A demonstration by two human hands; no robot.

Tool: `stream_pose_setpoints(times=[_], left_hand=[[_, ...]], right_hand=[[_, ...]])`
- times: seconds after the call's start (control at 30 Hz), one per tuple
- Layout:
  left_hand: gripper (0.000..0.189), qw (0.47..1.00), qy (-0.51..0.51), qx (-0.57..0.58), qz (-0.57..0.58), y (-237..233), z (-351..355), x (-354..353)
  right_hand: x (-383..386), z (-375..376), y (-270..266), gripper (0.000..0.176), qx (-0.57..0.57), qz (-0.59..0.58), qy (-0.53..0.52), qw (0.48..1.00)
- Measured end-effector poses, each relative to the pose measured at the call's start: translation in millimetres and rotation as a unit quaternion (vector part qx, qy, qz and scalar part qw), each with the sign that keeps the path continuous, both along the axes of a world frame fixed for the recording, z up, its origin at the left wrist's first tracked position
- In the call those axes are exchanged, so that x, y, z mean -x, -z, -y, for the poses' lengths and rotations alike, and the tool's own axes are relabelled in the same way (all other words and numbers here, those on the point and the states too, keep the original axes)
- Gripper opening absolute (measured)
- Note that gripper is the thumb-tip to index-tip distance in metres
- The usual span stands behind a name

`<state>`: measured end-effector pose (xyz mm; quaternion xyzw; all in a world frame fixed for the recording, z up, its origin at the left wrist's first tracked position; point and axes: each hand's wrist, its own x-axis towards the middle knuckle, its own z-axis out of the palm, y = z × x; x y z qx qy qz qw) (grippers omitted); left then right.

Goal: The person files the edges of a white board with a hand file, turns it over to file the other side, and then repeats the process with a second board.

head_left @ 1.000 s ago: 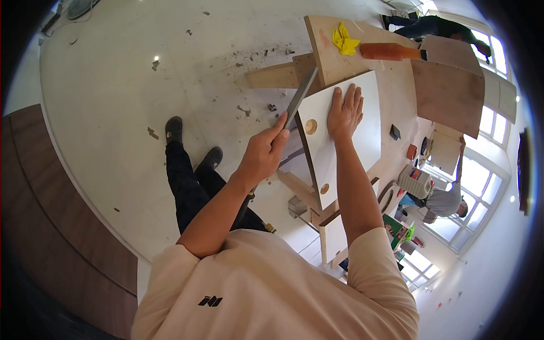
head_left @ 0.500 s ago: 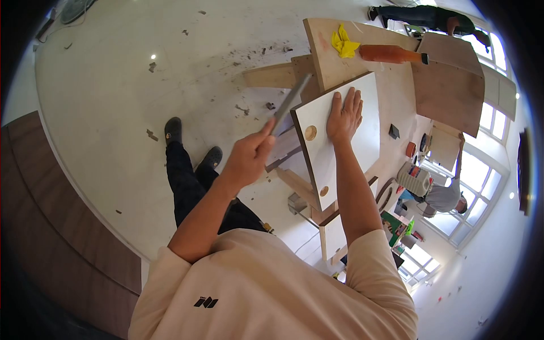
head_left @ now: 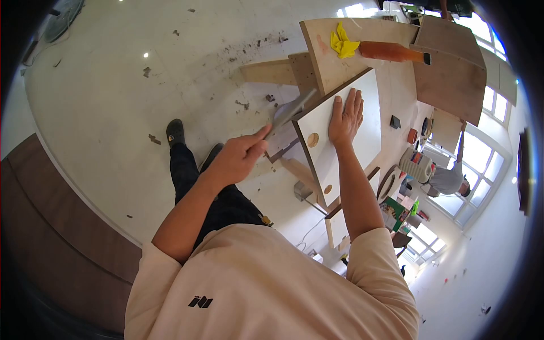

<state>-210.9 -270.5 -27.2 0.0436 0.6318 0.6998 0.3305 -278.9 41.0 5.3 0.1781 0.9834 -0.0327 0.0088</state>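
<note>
My left hand (head_left: 237, 157) is closed around one end of a long grey flat file (head_left: 289, 115), slightly blurred. The file's far part lies along the dark edge of a white panel (head_left: 354, 136), near its corner; whether it touches is hard to tell. My right hand (head_left: 346, 122) rests flat on the panel's white face, fingers stretched out. Two round holes are cut in the panel, a nearer hole (head_left: 327, 189) and a farther hole (head_left: 313, 139). The panel lies on a wooden workbench (head_left: 391, 85) and juts past its edge.
A yellow cloth (head_left: 343, 42) and an orange bottle (head_left: 391, 52) lie on the bench, beside a brown curved board (head_left: 450, 68). Scraps (head_left: 243, 105) litter the floor. Another person (head_left: 447, 180) stands beyond the bench at right; part of another shows at top right.
My left hand has drawn back and to the left, and the file now lies more along the panel's edge. My right hand stays pressed on the panel.
</note>
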Motion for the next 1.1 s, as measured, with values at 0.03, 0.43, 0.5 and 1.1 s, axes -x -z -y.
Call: stream_pose_setpoints(times=[0.03, 0.43, 0.5, 1.1], left_hand=[[0.046, 1.0, 0.011, 0.003, 0.013, 3.0, 6.2, 1.5], [0.043, 0.992, 0.013, -0.084, -0.098, -7.0, -12.2, 27.7], [0.043, 0.996, 0.02, -0.076, -0.039, -4.7, 2.9, 34.7], [0.053, 0.985, 0.013, -0.075, -0.158, -29.1, 9.9, -1.9]], right_hand=[[-0.4, -0.1, 0.0, 0.074, 0.001, -0.001, -0.001, 1.0], [1.2, -3.1, -0.2, 0.071, 0.004, -0.003, -0.016, 1.0], [0.8, -5.0, 2.3, 0.07, -0.003, -0.002, -0.015, 1.0], [0.4, -4.7, 2.8, 0.073, 0.013, 0.006, -0.002, 1.0]])
